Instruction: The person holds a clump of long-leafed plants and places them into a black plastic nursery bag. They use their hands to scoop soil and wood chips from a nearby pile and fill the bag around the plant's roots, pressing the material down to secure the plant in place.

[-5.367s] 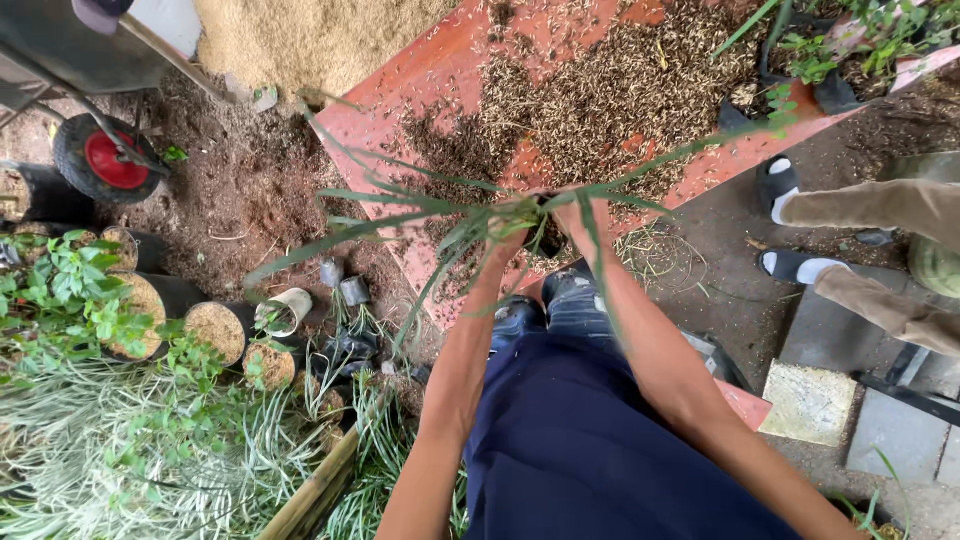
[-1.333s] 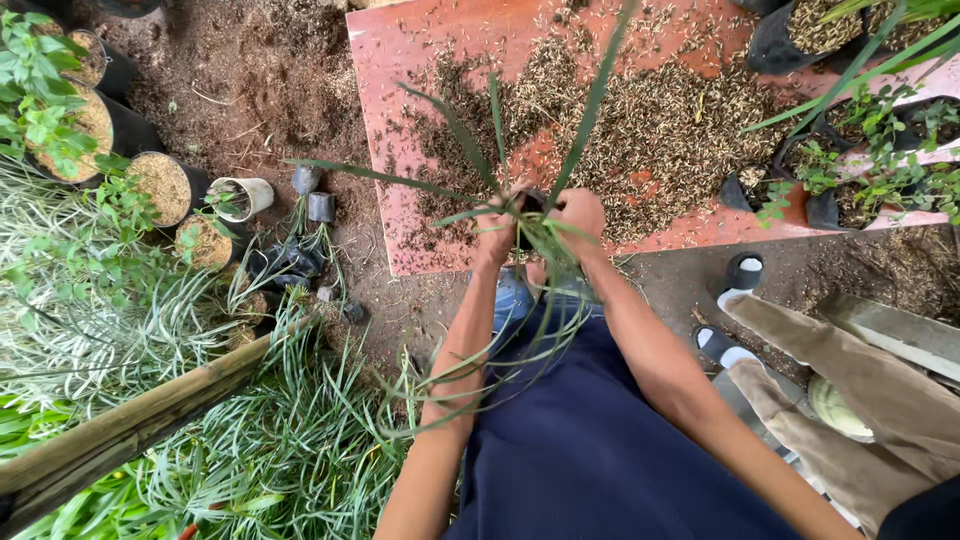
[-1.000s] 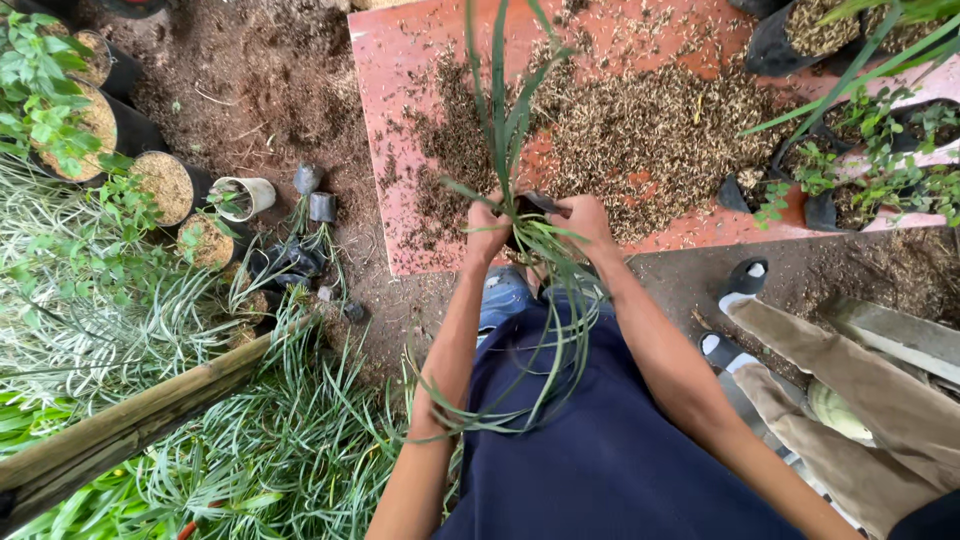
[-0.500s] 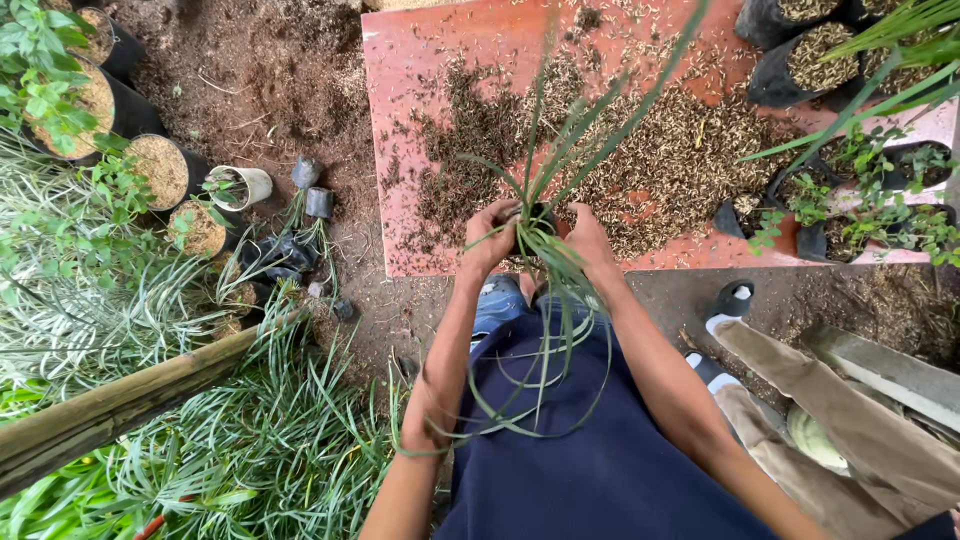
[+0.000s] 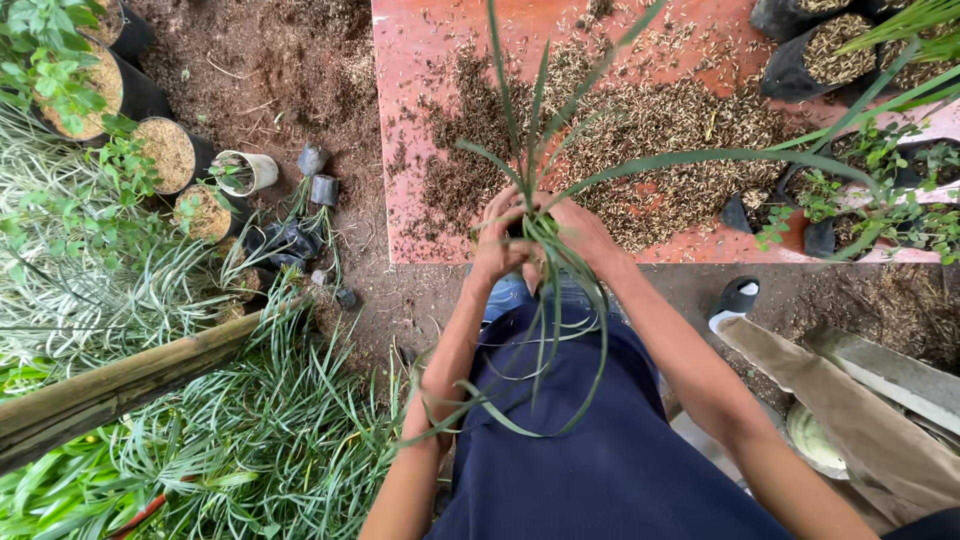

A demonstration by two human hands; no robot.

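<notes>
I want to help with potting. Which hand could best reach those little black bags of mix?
Probably the right hand. Both hands hold the grassy plant together, left hand beside it, but the filled black bags sit at the red slab's far right, on the right hand's side.

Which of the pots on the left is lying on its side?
The pale pot, tipped over beside the upright black husk-filled pots, mouth facing left.

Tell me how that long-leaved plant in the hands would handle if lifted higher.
The plant would likely flop: its narrow leaves already arch and droop over the lap. It seems light, since the left hand and right hand bunch it easily at the base. Leaves may crease if squeezed hard.
</notes>
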